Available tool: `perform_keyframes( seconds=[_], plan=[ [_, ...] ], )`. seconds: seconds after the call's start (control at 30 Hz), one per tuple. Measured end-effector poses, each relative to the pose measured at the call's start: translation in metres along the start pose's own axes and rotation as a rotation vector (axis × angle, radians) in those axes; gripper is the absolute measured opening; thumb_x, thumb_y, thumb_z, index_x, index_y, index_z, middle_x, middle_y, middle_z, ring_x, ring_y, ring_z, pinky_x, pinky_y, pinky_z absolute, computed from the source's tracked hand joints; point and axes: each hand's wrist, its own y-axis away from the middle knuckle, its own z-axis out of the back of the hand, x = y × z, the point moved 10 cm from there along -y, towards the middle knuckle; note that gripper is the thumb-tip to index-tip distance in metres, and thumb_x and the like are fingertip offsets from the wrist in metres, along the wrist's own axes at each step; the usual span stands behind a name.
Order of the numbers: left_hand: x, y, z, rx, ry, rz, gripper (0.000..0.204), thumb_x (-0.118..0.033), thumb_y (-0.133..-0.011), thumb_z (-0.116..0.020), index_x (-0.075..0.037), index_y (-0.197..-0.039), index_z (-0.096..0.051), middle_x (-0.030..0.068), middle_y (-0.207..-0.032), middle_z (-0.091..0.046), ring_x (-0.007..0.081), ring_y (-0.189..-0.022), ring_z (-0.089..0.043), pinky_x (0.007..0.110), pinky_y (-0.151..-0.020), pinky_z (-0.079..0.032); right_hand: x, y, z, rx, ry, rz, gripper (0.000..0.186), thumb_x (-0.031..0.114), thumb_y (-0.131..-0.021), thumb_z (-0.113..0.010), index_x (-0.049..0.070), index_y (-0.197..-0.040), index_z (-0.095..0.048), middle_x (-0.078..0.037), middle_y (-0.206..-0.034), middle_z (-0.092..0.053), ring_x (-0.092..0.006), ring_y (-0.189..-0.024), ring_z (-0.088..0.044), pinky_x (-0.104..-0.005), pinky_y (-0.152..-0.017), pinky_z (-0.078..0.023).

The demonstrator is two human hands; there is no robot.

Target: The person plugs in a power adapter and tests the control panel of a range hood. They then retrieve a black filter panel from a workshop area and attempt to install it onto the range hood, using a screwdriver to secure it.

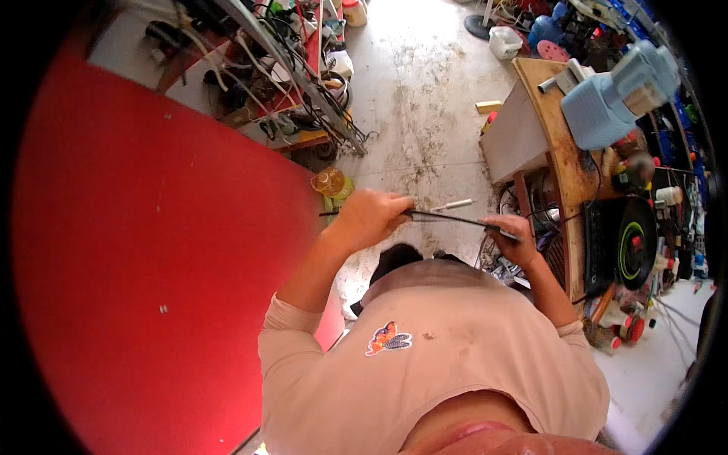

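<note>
My left hand (373,214) is closed around a thin black cable (447,215), whose short end sticks out to its left. The cable runs in a slight curve to my right hand (513,235), which is closed on it near a dark piece at that end, too small to make out clearly. Just above the cable, a slim silver rod (453,205) points right from beside my left fingers; whether I hold it or it lies beyond is unclear. Both hands are in front of my body, over the floor (409,129).
A red panel (144,258) fills the left, with a cluttered rack (311,91) above and a yellow-liquid container (331,184) near its edge. On the right stand a wooden desk (538,83) with a pale blue appliance (599,114), a black round item (635,243), and assorted bottles.
</note>
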Motion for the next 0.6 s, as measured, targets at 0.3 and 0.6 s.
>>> perform_keyframes(
  seconds=[0.3,0.6],
  plan=[
    [0.242,-0.260,0.090,0.019,0.015,-0.078,0.019,-0.017,-0.075,-0.072,-0.006,-0.085,-0.061,0.0124,-0.072,-0.062,0.0337,-0.069,-0.061,0.043,-0.059,-0.046,-0.144,-0.298,0.073,-0.138,0.102,-0.014,0.030,-0.005,-0.074,-0.072,0.004,-0.103,-0.068,-0.016,-0.092,-0.070,-0.0315,-0.080,-0.067,-0.0352,-0.069,-0.052],
    [0.436,-0.583,0.179,0.110,-0.019,-0.291,0.018,-0.020,-0.077,-0.070,-0.008,-0.086,-0.062,0.0115,-0.074,-0.063,0.0341,-0.071,-0.062,0.044,-0.061,-0.048,-0.294,-0.555,0.189,-0.449,0.208,-0.039,0.042,-0.010,-0.071,-0.076,0.008,-0.102,-0.054,-0.014,-0.090,-0.070,-0.0275,-0.078,-0.068,-0.0360,-0.070,-0.053]
  ],
)
